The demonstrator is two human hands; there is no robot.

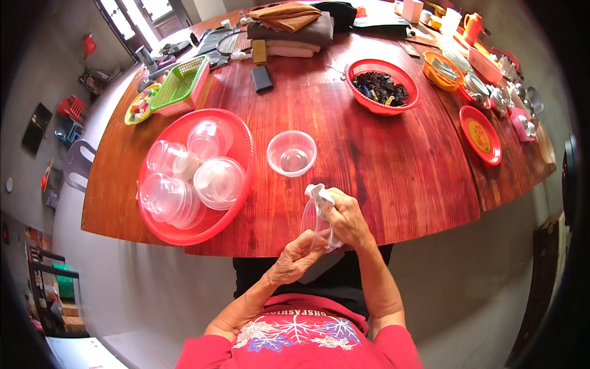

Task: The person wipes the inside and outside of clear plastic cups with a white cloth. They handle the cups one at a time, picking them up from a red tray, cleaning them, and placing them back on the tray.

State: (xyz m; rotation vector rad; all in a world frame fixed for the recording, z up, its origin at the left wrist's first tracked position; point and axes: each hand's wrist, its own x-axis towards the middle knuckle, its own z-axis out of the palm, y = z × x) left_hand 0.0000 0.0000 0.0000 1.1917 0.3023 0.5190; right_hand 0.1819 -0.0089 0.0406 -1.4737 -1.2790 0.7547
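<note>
Close to the table's front edge, my left hand (295, 255) grips a clear plastic bowl (311, 216) tilted on its side. My right hand (347, 218) is closed round a white cloth (319, 194), which is folded over the bowl's rim. Part of the bowl is hidden behind the cloth and my fingers. Just beyond my hands, another clear bowl (291, 154) stands upright on the table. To the left lies a large red tray (243, 184) holding several clear bowls (219, 183), some of them nested in stacks.
A red basket (410, 80) of dark pieces stands far right of centre, near an orange basket (430, 77) and a red plate (480, 135). A green and pink basket (181, 86) sits at far left. Folded cloths (289, 31) and a dark wallet-like object (262, 79) lie at the back.
</note>
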